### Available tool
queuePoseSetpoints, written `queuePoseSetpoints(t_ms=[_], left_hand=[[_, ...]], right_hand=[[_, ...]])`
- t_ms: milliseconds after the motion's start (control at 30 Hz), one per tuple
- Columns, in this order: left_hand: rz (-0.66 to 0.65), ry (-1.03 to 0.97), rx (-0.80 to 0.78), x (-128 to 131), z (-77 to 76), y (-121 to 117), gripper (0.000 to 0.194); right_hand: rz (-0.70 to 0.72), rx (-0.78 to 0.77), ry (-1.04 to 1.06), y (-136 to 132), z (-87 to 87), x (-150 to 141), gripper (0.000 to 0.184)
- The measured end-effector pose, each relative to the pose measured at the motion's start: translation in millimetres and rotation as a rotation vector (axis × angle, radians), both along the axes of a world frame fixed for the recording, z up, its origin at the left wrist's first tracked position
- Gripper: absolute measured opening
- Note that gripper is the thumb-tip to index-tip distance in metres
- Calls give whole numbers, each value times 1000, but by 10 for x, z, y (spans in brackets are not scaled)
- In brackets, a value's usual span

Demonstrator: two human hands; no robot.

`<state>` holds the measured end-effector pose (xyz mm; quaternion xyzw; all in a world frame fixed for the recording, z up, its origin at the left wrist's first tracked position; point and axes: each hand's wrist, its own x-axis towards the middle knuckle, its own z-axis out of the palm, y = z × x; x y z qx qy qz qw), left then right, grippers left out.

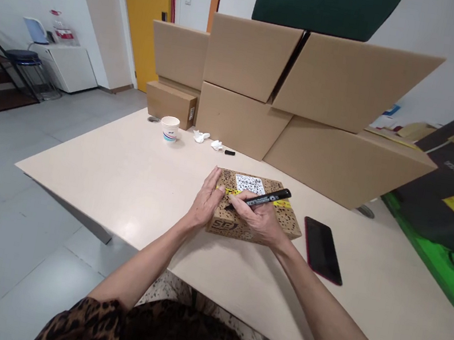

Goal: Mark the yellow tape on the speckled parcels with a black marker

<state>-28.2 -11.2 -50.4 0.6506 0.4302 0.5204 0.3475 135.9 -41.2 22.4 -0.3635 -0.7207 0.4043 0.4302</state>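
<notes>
A small spotted brown parcel [283, 221] with a white code label [249, 184] and yellow tape lies on the beige table [121, 175]. My left hand [207, 198] rests flat against the parcel's left side, fingers stretched out. My right hand [258, 217] lies on top of the parcel, fingers closed round a black marker pen [263, 199]. The pen's tip points down and left onto the parcel's top, near the yellow tape.
A dark phone [322, 250] lies just right of the parcel. A paper cup [169, 128], crumpled white tissues [201, 137] and a small black pen cap [230, 152] sit farther back. Large cardboard boxes [308, 102] are stacked along the table's far edge. Floor lies to the left.
</notes>
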Motion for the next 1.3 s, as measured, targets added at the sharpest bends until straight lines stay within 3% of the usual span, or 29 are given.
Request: queuePoseSetpoints(t_ms=[133,300,500,667,900,1100,1300], left_hand=[[6,-9,3,4,-5,1,60],[16,-9,7,4,-4,7,62],[5,-9,0,-2,14,-12,60],[5,-15,-8,0,13,-10,61],[12,-4,-1,5,37,-19,59],[8,1,2,8,25,-10,60],[4,-10,-15,12,23,-9,63]], right_hand=[[-1,-14,52,9,9,16,37],[-2,41,-41,8,10,-34,38],[-63,21,55,32,7,-24,43],[-52,82,-12,44,19,-40,41],[-118,-55,84,24,-9,10,44],[-117,38,-33,2,-30,12,49],[-239,30,100,30,-88,99,44]])
